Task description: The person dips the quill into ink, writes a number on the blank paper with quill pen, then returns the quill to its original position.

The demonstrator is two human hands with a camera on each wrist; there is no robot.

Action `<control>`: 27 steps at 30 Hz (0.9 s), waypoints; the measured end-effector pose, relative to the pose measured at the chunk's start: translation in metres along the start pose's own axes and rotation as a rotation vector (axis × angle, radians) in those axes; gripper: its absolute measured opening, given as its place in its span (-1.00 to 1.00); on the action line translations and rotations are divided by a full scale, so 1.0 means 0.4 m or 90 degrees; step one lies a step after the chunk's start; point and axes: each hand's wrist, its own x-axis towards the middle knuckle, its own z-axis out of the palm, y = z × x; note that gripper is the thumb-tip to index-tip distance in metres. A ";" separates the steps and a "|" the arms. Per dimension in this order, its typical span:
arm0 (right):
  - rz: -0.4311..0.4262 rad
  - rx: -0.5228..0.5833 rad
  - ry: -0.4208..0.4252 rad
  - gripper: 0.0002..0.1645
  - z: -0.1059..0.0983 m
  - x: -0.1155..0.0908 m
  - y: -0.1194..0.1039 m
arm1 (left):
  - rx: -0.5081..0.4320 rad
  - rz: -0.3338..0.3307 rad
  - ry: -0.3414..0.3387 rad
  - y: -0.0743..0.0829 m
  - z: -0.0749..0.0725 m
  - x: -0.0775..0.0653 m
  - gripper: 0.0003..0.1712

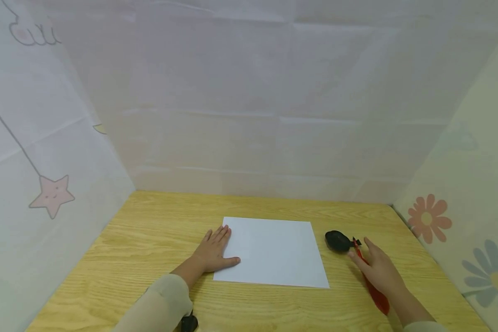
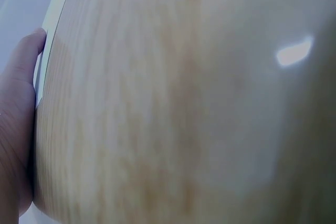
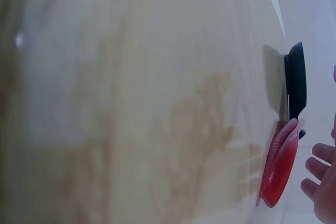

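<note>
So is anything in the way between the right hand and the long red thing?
Nothing visible stands between the right hand and the long red thing. The black thing lies by its far end, not between them.

The head view looks forward and down from the near side of the worktop [image 1: 149, 240], far enough off to take in the left grip [image 1: 213, 252], the right grip [image 1: 382, 271] and the pale backdrop [image 1: 249, 92] beyond; the left wrist view looks across the worktop from very close, rolled sideways, its left edge cutting off the left grip; the right wrist view is similarly close and rolled, catching fingers at its right edge; head and left wrist share the left grip and an edge of the white paper [image 1: 269, 251]; head and right wrist share the right grip, the black object [image 1: 337, 241] and the red object [image 1: 376, 295].
</note>
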 end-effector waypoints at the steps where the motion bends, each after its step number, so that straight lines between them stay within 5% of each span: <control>1: 0.004 0.000 -0.001 0.06 0.001 0.001 0.003 | 0.000 0.001 -0.001 -0.001 0.002 0.000 0.18; 27: 0.056 0.011 -0.035 0.01 0.013 0.046 0.038 | -0.014 -0.005 -0.001 -0.007 0.013 0.004 0.19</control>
